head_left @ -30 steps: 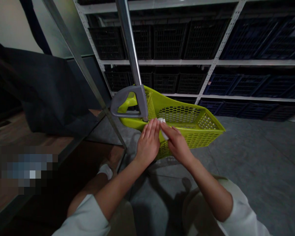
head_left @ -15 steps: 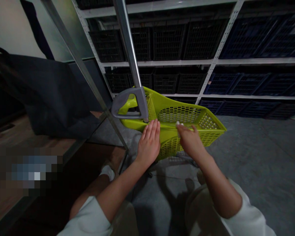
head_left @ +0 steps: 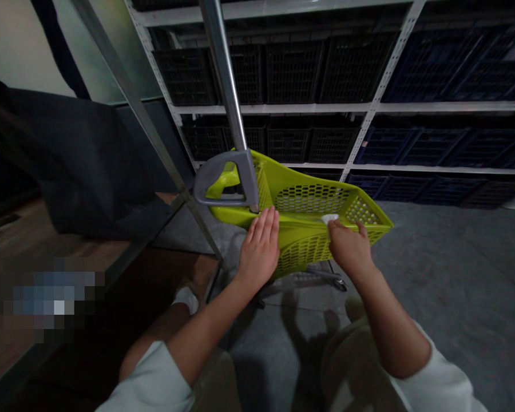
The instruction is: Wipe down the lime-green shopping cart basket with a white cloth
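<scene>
A lime-green plastic shopping cart (head_left: 304,246) with perforated sides stands in front of me. My left hand (head_left: 261,246) lies on its near rim close to the handle end, fingers stretched out side by side. Farther right along the same rim, my right hand (head_left: 349,243) is closed on a small white cloth or tissue (head_left: 329,218), which touches the rim. The cart's grey handle (head_left: 249,180) is just left of my left hand, below a long metal pole (head_left: 227,74).
White metal shelving (head_left: 309,107) with black crates (head_left: 294,71) and blue crates (head_left: 438,146) runs behind the cart. To the left are a dark fabric bag (head_left: 81,166), a slanted metal post (head_left: 154,137) and a wooden surface (head_left: 21,246). Grey floor (head_left: 446,263) lies at the right.
My right hand has slid to the right along the cart's near rim with the white cloth or tissue. My left hand stays in the same place on the rim.
</scene>
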`<state>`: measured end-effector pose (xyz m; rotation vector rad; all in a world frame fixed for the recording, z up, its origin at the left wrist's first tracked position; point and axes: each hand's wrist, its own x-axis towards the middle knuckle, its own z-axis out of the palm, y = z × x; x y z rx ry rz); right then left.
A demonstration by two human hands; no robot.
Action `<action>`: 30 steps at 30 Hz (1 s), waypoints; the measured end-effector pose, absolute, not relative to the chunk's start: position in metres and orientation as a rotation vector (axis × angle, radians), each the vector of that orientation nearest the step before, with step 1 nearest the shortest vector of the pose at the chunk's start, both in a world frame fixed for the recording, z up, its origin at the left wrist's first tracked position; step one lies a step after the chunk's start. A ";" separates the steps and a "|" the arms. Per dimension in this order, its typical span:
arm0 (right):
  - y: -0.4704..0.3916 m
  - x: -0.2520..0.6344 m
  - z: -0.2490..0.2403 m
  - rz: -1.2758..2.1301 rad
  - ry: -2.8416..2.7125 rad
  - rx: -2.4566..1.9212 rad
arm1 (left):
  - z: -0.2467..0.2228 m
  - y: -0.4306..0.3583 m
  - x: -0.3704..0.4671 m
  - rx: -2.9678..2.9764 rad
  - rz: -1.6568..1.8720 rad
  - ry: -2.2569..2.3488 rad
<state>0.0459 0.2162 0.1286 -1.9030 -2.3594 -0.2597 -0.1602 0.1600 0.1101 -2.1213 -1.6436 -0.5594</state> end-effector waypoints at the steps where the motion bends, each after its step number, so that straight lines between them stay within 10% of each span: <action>1: 0.215 0.039 0.127 -0.241 -2.383 -1.810 | 0.110 0.160 -0.160 -2.118 -0.561 -1.647; 7: 0.198 -0.005 0.104 -0.105 -2.445 -1.052 | 0.111 0.161 -0.157 -2.103 -0.524 -1.683; 20: 0.253 0.091 0.072 -0.051 -2.262 -1.316 | 0.112 0.159 -0.161 -2.108 -0.480 -1.652; 30: 0.222 -0.009 0.079 -0.074 -2.188 -1.306 | 0.111 0.160 -0.159 -2.097 -0.495 -1.659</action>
